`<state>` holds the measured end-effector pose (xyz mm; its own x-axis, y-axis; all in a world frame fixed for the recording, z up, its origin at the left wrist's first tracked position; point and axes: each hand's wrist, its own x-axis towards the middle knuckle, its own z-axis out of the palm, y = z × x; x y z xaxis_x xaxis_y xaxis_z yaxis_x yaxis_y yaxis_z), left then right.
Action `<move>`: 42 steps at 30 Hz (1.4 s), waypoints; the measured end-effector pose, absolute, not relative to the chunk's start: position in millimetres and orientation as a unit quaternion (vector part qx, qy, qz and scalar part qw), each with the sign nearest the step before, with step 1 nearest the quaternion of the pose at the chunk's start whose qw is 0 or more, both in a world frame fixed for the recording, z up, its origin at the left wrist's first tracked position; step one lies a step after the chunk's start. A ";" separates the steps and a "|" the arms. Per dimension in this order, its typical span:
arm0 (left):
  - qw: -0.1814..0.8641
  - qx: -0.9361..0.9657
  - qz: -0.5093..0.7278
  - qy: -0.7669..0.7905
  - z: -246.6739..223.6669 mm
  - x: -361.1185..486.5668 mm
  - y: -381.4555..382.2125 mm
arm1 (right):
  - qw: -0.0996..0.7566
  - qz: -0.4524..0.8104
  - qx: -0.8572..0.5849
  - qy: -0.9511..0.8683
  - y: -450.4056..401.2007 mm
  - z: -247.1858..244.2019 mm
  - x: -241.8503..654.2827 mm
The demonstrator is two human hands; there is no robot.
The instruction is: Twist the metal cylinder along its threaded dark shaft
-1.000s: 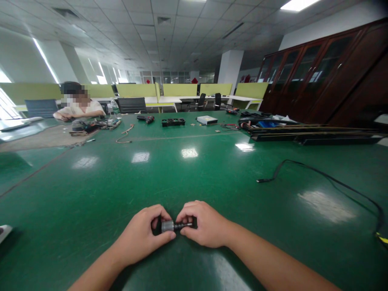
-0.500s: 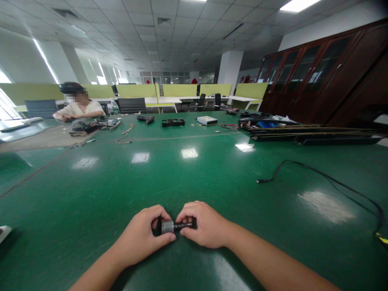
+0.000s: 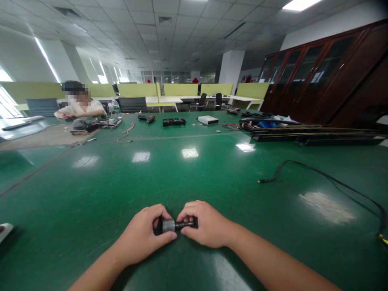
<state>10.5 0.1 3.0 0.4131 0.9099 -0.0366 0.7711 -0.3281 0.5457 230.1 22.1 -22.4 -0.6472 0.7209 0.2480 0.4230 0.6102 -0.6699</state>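
Low over the near part of the green table [image 3: 163, 173] lies a small metal part [image 3: 168, 226], held level between my hands. It has a thick grey cylinder at its left end and a thin, dark, stepped shaft running right; its exact kind is not clear. My left hand [image 3: 144, 231] curls around the cylinder, thumb in front and fingers behind. The fingers of my right hand [image 3: 209, 225] are closed at the shaft end, with the thumb on the near side. The outer left end of the part is partly hidden by my left hand.
A black cable [image 3: 318, 171] lies on the right. Black metal rails [image 3: 315, 135] are piled at the far right. Along the far side are a white drive-like box [image 3: 207, 120], a black frame [image 3: 173, 121] and a power drill [image 3: 146, 118]. A co-worker [image 3: 80, 106] sits far left.
Both hands keep the same grip on the metal part. The whole view has shifted very slightly; nothing else has visibly moved.
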 end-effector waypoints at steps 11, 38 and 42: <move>0.249 0.810 0.142 0.512 3.4 10.5 -0.4 | 0.244 0.277 -0.320 -0.872 20.9 -22.7 231.0; 0.260 0.809 0.141 0.509 6.5 11.5 -0.7 | 0.309 0.266 -0.323 -0.854 25.2 -26.2 235.2; 0.258 0.809 0.139 0.510 6.1 11.4 -0.8 | 0.287 0.288 -0.330 -0.852 35.0 -26.1 248.1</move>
